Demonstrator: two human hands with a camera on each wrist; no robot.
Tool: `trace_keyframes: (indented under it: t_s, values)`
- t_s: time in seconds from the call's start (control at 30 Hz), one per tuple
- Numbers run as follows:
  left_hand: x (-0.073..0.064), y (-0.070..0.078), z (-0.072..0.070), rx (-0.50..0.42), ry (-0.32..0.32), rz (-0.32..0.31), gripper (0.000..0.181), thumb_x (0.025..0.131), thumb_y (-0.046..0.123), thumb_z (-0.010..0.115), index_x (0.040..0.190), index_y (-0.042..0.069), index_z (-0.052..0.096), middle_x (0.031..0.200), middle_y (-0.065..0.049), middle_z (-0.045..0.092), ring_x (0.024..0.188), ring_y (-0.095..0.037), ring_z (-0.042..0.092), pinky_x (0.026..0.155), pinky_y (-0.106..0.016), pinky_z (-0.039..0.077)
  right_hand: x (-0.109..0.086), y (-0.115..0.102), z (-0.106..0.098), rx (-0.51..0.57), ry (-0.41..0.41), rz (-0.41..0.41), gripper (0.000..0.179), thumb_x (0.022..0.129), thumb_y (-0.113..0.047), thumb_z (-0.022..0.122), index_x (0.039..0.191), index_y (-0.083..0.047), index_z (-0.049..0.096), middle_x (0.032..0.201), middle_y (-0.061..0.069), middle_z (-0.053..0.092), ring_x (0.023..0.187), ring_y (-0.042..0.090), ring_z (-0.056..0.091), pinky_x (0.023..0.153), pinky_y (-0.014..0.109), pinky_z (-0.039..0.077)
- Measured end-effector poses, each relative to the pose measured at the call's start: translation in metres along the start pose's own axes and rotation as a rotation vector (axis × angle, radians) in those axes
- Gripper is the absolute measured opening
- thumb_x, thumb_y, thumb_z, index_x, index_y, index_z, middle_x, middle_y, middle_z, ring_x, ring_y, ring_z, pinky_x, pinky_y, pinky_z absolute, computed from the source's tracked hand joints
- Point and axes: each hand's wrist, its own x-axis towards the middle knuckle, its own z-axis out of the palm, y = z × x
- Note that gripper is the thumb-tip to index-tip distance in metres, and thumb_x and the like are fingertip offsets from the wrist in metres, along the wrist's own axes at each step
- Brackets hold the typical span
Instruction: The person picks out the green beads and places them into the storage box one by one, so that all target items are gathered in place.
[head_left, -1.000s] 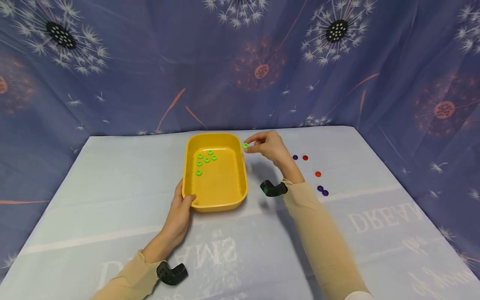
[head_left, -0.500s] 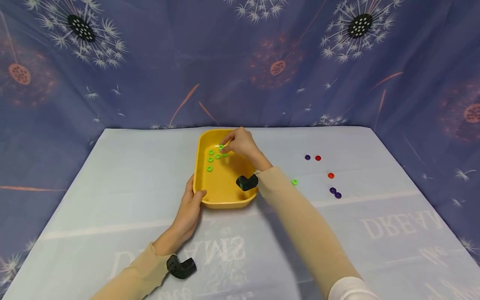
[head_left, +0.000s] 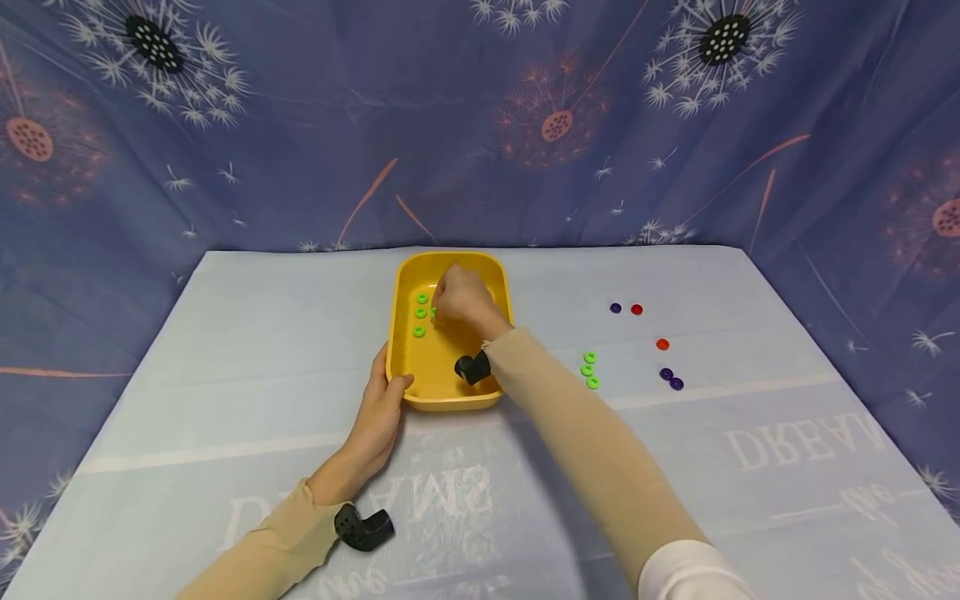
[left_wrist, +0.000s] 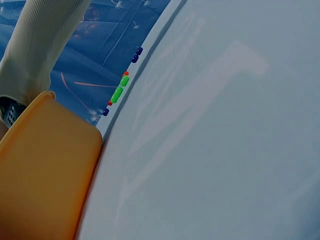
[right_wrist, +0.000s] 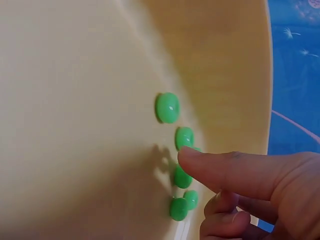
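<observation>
My left hand (head_left: 372,417) grips the yellow plastic tray (head_left: 447,402) at its near left corner, thumb over the rim; in the left wrist view only the tray's outer wall (left_wrist: 45,175) shows. Inside the tray, my right hand (head_left: 463,296) points down near the far left part and pinches a small green ring-shaped bead (right_wrist: 183,177) by the thumb tip; the index finger is hidden. Several other green ring beads (head_left: 419,332) lie close by on the tray floor, some behind the hand. In the right wrist view the thumb (right_wrist: 225,167) lies over the beads.
Three green ring beads (head_left: 588,370) lie on the table right of the tray. Farther right are red beads (head_left: 662,344) and dark purple beads (head_left: 667,374). A patterned blue curtain (head_left: 337,125) stands behind the pale table cloth (head_left: 300,333).
My right hand has carried a green bead from the tray's right side into the tray and lowered it. The left hand keeps its grip. Three green beads on the table are now uncovered by the arm.
</observation>
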Motion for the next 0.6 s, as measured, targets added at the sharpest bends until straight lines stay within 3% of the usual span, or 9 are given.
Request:
trace_keyframes:
  t_s: [0.6]
  values:
    - [0.0029, -0.0013, 0.0002, 0.0, -0.007, -0.015, 0.068, 0.098, 0.005, 0.037, 0.159, 0.012, 0.007, 0.165, -0.005, 0.01, 0.15, -0.02, 0.016, 0.121, -0.039, 0.016, -0.0017, 0.0051, 0.0109, -0.02, -0.022, 0.009, 0.011, 0.078, -0.008, 0.08, 0.074, -0.012, 0.071, 0.086, 0.002, 0.066, 0.077, 0.019, 0.057, 0.065, 0.028, 0.045]
